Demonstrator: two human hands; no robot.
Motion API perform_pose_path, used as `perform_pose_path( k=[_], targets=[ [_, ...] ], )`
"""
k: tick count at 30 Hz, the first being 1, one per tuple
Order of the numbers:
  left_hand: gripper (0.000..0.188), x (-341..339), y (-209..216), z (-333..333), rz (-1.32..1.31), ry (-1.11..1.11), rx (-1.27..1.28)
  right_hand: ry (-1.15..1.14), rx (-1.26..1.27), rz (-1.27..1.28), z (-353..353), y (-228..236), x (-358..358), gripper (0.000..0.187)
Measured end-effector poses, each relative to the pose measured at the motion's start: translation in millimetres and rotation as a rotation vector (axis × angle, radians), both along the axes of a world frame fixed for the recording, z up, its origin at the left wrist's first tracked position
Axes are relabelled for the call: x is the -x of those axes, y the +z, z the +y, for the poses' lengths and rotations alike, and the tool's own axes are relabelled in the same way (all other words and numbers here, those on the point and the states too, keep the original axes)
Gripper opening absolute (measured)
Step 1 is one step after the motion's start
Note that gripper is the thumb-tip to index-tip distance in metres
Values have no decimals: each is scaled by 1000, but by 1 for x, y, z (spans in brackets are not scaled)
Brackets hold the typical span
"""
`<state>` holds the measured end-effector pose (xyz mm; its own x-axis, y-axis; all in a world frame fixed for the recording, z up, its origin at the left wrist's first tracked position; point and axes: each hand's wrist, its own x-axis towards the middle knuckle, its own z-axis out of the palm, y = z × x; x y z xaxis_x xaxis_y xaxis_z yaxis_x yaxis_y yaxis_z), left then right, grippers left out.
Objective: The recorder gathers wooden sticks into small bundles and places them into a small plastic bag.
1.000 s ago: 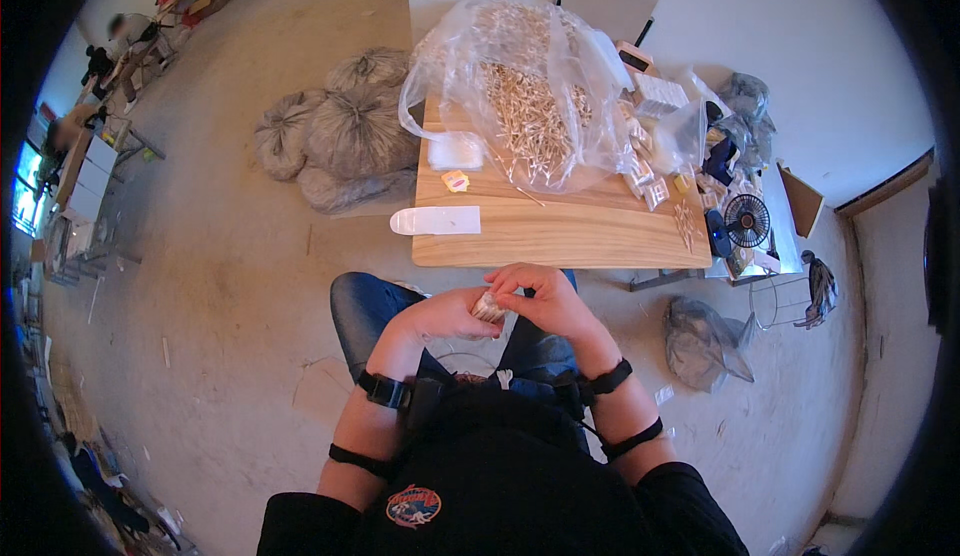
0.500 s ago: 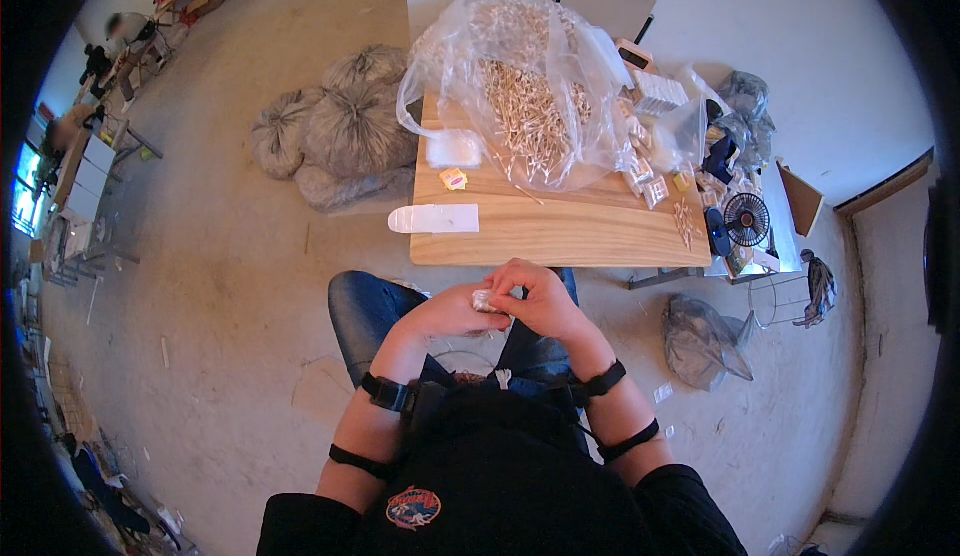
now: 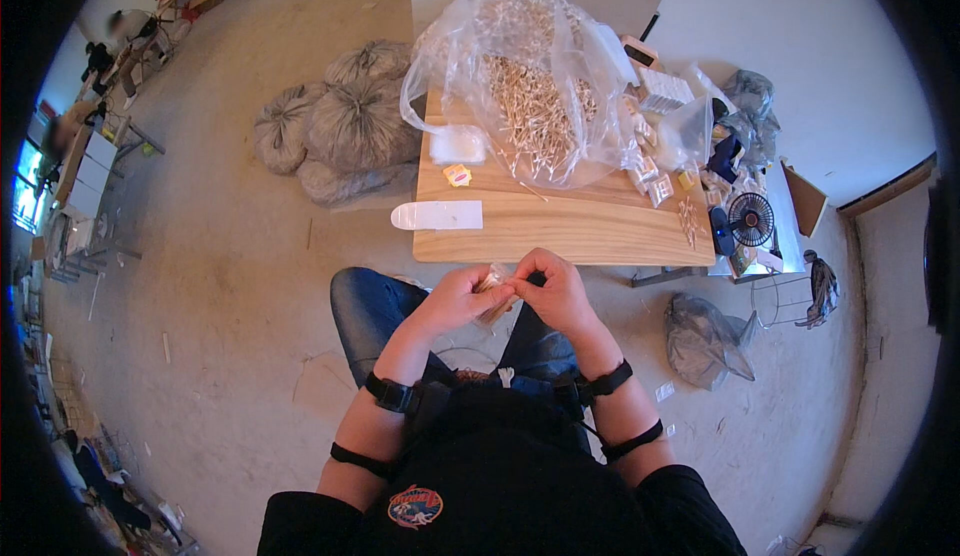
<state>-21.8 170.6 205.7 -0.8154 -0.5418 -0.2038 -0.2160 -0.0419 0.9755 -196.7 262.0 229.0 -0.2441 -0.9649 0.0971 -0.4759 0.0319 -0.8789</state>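
Over my lap, just off the table's near edge, my left hand (image 3: 452, 302) is closed around a small transparent packet of cotton swabs (image 3: 493, 284); the wooden sticks show through the film. My right hand (image 3: 555, 294) pinches the packet's right edge between thumb and forefinger. Beyond my hands, a big transparent bag (image 3: 430, 46) lies open on the wooden table (image 3: 590, 241), heaped with loose cotton swabs (image 3: 535, 106). A white strip with a rounded end (image 3: 437, 216) and a small yellow label (image 3: 457, 175) rest at the table's left.
Filled small packets (image 3: 650, 181) and a few loose swabs (image 3: 688, 221) lie on the right. A small black fan (image 3: 750, 219) stands beyond them. Grey sacks (image 3: 360, 126) sit on the floor left of the table, a grey plastic bag (image 3: 705, 341) to its right. People sit far left.
The packet has turned in my hands, so its sticks now show. My left hand has rotated from palm-under to gripping its side, and my right fingers have shifted to the packet's edge.
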Motion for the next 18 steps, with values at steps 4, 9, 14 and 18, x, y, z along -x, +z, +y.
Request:
perform_pose_path(
  k=[4,9,14,18],
  targets=[
    [31,4,-3,4,24,93,100,-59,-19,-141,0,-6,2,14],
    [23,5,-5,3,256,191,-118,36,11,-380,-3,-6,9,13],
    [20,6,-4,3,265,219,26,8,67,-433,-5,-12,5,11],
    [19,6,-3,1,234,205,-32,-54,61,-372,-4,-21,7,10]
  ],
)
